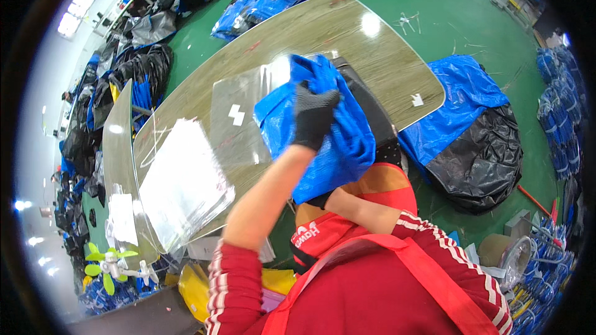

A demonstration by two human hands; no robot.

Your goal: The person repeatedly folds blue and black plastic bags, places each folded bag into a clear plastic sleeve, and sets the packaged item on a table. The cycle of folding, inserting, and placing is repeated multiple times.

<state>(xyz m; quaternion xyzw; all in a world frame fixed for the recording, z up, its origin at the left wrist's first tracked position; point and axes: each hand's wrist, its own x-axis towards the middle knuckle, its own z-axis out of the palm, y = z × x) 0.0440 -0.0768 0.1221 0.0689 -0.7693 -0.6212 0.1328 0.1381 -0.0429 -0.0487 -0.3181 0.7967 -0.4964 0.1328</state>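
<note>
A folded blue plastic sheet [338, 142], creased and bunched at its far end, lies over the near edge of the wood-patterned table. My left hand [315, 115], in a dark knitted glove and slightly blurred, is closed on a fold of it from above. At the sheet's near corner is my right hand [321, 200], also dark-gloved; the sheet hides most of its fingers. Beside and partly under the blue sheet is a folded black piece [366, 96]. A clear plastic bag [239, 118] with white labels lies flat to the left, touching the blue sheet.
A stack of clear plastic bags [186, 180] covers the table's left part. Blue and black sheeting [475, 136] lies on the green floor at right, another blue bundle [267, 9] beyond the table. A small green-bladed fan [112, 267] stands lower left; coiled blue bundles [555, 111] line the right.
</note>
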